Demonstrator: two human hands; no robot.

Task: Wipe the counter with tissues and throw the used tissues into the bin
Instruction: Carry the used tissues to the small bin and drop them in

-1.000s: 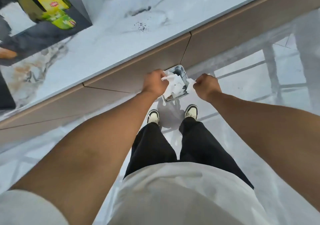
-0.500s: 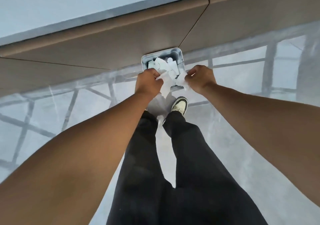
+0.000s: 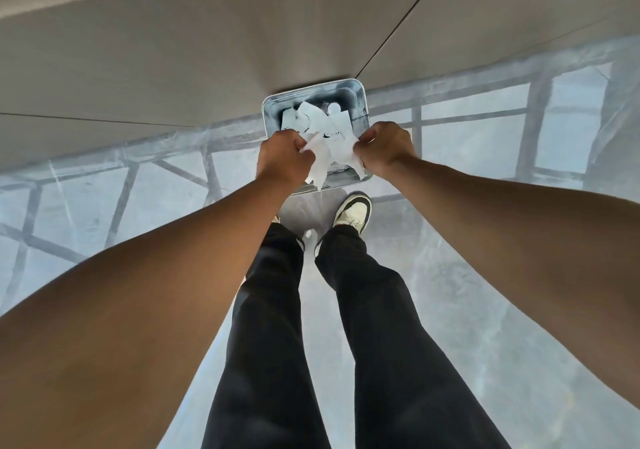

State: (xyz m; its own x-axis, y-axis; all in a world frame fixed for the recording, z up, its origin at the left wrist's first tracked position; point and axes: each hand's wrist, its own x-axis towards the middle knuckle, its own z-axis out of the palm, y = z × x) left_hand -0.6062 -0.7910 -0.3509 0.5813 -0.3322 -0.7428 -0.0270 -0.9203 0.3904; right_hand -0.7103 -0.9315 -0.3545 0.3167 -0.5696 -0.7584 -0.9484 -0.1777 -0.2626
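Note:
A small grey rectangular bin (image 3: 360,97) stands on the floor against the cabinet front, with white tissues lying inside it. Over its near rim my left hand (image 3: 282,159) and my right hand (image 3: 386,147) each pinch a side of a crumpled white used tissue (image 3: 327,156) that hangs between them above the bin. Both hands are closed on the tissue. The counter top is out of view.
Beige cabinet fronts (image 3: 207,61) fill the upper part of the view. The glossy pale floor (image 3: 485,310) reflects window frames. My legs in black trousers and a white and dark shoe (image 3: 353,211) stand just before the bin.
My view has tilted down, so the counter top has left the frame. Both hands have stayed over the bin and spread the tissue slightly between them.

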